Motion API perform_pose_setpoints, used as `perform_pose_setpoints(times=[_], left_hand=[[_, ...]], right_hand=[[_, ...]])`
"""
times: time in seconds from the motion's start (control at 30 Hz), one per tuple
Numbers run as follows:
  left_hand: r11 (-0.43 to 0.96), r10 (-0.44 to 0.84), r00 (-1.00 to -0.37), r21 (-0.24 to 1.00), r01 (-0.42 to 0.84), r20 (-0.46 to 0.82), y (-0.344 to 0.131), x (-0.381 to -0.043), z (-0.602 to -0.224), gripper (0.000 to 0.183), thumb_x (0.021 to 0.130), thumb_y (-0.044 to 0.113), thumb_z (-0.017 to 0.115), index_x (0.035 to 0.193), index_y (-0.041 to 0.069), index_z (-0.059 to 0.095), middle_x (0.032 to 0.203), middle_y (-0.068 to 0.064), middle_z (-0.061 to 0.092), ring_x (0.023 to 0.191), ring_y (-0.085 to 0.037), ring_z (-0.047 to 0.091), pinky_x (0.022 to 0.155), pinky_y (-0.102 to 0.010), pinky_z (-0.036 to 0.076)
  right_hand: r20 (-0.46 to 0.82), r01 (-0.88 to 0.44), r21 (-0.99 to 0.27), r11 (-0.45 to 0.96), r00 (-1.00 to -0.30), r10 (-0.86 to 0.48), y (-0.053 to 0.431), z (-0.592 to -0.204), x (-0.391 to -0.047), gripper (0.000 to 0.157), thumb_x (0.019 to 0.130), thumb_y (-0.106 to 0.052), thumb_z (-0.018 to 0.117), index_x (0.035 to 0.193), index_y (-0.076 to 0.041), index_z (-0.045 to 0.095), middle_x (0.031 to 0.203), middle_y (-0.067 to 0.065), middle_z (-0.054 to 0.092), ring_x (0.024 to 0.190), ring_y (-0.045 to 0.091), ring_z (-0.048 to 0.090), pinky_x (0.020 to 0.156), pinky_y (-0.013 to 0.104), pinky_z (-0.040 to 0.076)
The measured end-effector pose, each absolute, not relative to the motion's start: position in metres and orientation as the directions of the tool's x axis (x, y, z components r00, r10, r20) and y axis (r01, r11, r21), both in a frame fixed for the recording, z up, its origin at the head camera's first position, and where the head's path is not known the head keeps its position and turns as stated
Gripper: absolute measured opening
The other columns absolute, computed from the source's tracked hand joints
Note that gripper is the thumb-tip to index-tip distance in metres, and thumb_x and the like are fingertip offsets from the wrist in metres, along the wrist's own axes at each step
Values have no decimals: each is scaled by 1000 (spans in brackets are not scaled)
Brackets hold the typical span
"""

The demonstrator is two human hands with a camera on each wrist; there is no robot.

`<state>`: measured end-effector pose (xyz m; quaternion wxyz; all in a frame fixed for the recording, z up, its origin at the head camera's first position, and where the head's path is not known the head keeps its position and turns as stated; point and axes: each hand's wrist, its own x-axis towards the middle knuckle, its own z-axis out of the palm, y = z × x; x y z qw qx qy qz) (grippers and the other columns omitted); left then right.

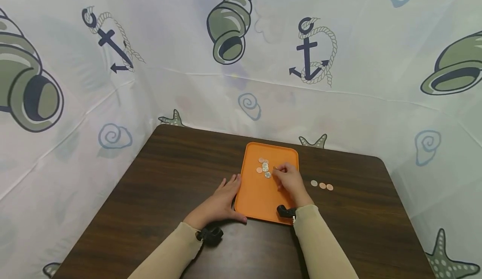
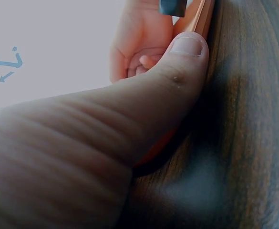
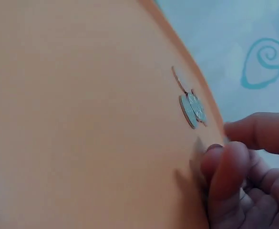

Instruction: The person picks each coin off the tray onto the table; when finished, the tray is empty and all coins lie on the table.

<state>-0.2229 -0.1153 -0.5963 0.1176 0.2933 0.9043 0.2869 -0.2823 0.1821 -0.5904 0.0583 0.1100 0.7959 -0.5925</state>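
Note:
The orange tray lies on the dark wooden table. My left hand rests against its left side, fingers straight and thumb along the near edge. Several silver and copper coins lie on the tray's far half, some overlapping; the right wrist view shows these coins near the rim. Just right of them, my right hand is over the tray, thumb and forefinger together. A coin is pinched at its fingertips, mostly hidden by them.
Right of the tray, a silver coin and two copper coins lie in a row on the table. A white cloth printed with shells and anchors hangs around the table. Each wrist wears a black camera mount.

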Motion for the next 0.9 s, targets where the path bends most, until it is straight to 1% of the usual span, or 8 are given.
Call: perform_pose_setpoints(times=[0.1, 0.2, 0.37, 0.47, 0.57, 0.67, 0.8, 0.9], left_hand=[[659, 598, -800, 592, 464, -39, -116, -222, -597, 148, 74, 73, 91, 175, 4, 7, 184, -12, 6, 173, -26, 6, 141, -56, 2], [660, 599, -799, 593, 461, -46, -117, -222, -596, 148, 74, 73, 91, 175, 4, 7, 184, -12, 6, 173, -25, 5, 141, -56, 1], [665, 596, -801, 592, 456, -53, -118, -223, -593, 148, 75, 73, 90, 176, 5, 7, 185, -12, 6, 173, -25, 5, 141, -56, 1], [666, 596, -801, 588, 459, -49, -118, -223, -593, 148, 75, 73, 90, 175, 4, 7, 185, -12, 6, 173, -26, 5, 141, -56, 1], [663, 597, -801, 588, 463, -42, -118, -223, -592, 147, 75, 72, 91, 175, 4, 7, 184, -13, 7, 173, -27, 6, 140, -57, 2], [660, 598, -801, 588, 467, -35, -117, -223, -592, 147, 75, 72, 91, 175, 4, 8, 184, -14, 8, 173, -28, 7, 140, -58, 3], [654, 601, -799, 592, 471, -29, -116, -222, -593, 146, 75, 71, 91, 175, 3, 9, 184, -16, 8, 173, -30, 8, 140, -59, 3], [656, 601, -798, 590, 470, -33, -116, -221, -595, 147, 75, 72, 91, 175, 3, 8, 184, -16, 8, 173, -30, 9, 140, -59, 3]], right_hand=[[-220, 234, -958, 166, -971, 94, 186, -587, -280, 18, 103, -18, 76, 109, -7, 63, 86, 8, 63, 59, 18, 58, 52, 26, 54], [-191, 201, -971, 129, -978, 80, 189, -575, -272, 21, 104, -19, 76, 112, -7, 61, 97, 14, 74, 56, 17, 58, 50, 25, 51], [-99, 106, -987, 124, -993, 59, 206, -545, -242, 39, 104, -18, 76, 134, -7, 54, 108, 15, 81, 53, 17, 57, 49, 25, 49], [-62, 75, -984, 163, -994, 86, 231, -539, -223, 40, 105, -23, 77, 137, -7, 60, 108, 13, 81, 57, 19, 60, 50, 26, 51], [-22, 66, -970, 234, -982, 185, 267, -545, -207, 35, 106, -25, 75, 135, -7, 69, 104, 7, 81, 62, 20, 64, 50, 28, 52], [49, 53, -959, 278, -937, 346, 305, -560, -192, 31, 107, -22, 73, 134, -6, 73, 95, 1, 78, 61, 15, 65, 46, 27, 52], [102, 40, -971, 235, -821, 562, 345, -584, -179, 30, 105, -14, 74, 132, -2, 74, 90, 4, 71, 54, 12, 64, 39, 26, 50], [60, 48, -988, 150, -768, 638, 362, -597, -175, 31, 103, -12, 77, 132, -1, 74, 90, 4, 69, 50, 12, 62, 37, 25, 50]])
